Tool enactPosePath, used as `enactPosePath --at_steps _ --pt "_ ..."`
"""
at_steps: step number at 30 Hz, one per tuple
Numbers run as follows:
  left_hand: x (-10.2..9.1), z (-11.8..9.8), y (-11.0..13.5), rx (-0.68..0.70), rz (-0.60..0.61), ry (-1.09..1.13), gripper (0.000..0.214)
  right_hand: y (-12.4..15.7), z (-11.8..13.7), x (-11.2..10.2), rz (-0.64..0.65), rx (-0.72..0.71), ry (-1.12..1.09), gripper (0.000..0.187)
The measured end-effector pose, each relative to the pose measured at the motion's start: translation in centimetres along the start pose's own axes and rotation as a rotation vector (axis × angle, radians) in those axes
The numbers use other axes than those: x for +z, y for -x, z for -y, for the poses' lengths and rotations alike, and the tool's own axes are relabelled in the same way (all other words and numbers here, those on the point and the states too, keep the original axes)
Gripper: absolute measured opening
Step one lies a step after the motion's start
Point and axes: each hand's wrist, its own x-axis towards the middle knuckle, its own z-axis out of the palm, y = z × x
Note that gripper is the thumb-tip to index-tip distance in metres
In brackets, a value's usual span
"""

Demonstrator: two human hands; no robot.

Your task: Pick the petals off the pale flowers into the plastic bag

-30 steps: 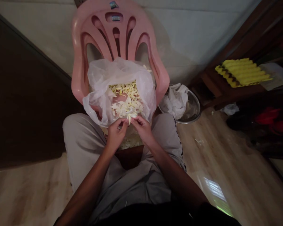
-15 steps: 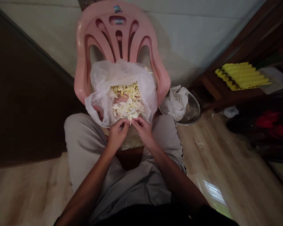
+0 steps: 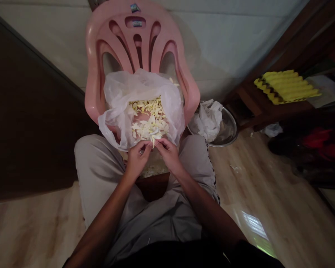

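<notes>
head view: left hand (image 3: 137, 160) and right hand (image 3: 168, 154) pinch a pale sliver (image 3: 152, 142) at the fingertips, at the front edge of the heap of pale slivers (image 3: 149, 121) in a white plastic bag (image 3: 134, 91) on a pink plastic chair (image 3: 134, 22); sorting by hand appears in hand, and the pinch, as judged, calls for a careful, controlled release.

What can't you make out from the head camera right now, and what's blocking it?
Head view:
- What the left hand and right hand pinch: their fingers cover it.
- Seat of the pink plastic chair: the clear plastic bag and pale flakes cover it.
- Inside the steel bowl: a crumpled white wad covers much.
- Red things: too dark to identify.
</notes>
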Motion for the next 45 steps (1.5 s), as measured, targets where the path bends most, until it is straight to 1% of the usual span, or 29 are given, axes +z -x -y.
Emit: enactPosePath --at_steps 4,9,15,21,32,36,45 --pt "0.03 -0.06 -0.11 -0.022 0.008 0.025 0.024 -0.07 -0.22 -0.08 -0.016 -0.005 0.006 0.026" --pt "-0.03 0.34 -0.23 -0.012 0.014 0.027 0.024 -0.13 -0.37 -0.06 -0.008 -0.020 -0.008 0.024" --pt "-0.12 0.44 -0.23 0.015 0.038 -0.033 0.026 -0.12 -0.24 -0.09 -0.026 -0.041 0.016 0.025" --pt "-0.12 0.43 -0.20 0.044 0.046 -0.046 0.027 -0.13 -0.23 -0.21 -0.021 -0.064 0.029 0.027" --pt "-0.27 0.54 -0.13 0.048 0.068 -0.108 0.025 -0.08 -0.46 -0.21 -0.033 -0.136 0.109 0.023" --pt "-0.23 0.31 -0.17 0.042 0.056 -0.115 0.025 -0.05 -0.48 -0.27 -0.033 -0.145 0.147 0.021" --pt "-0.15 0.27 -0.16 0.033 0.054 -0.116 0.026 -0.19 -0.75 -0.42 -0.022 -0.147 0.117 0.020"
